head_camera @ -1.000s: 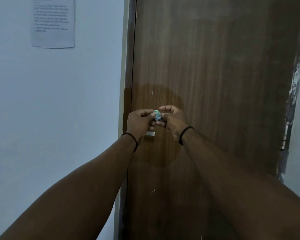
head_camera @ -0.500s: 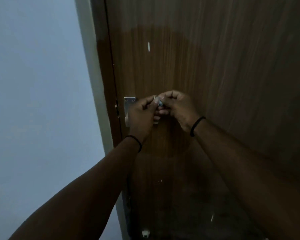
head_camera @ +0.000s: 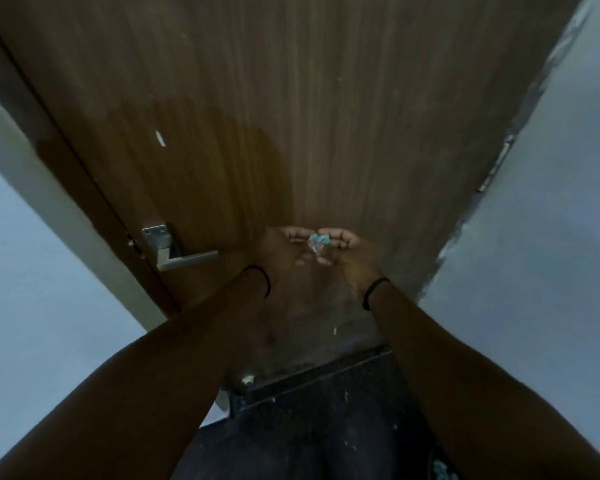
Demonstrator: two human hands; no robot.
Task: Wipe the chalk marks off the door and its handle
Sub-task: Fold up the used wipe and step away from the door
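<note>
Pale walls (head_camera: 551,271) flank the doorway on both my sides. Below me lies a dark speckled floor (head_camera: 309,438), and a small white scrap (head_camera: 247,378) sits at its far edge by the threshold.

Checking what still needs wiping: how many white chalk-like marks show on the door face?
2: one white mark above the handle, one white mark low down between the forearms. Fainter ones may be hidden in the dimness.
</note>
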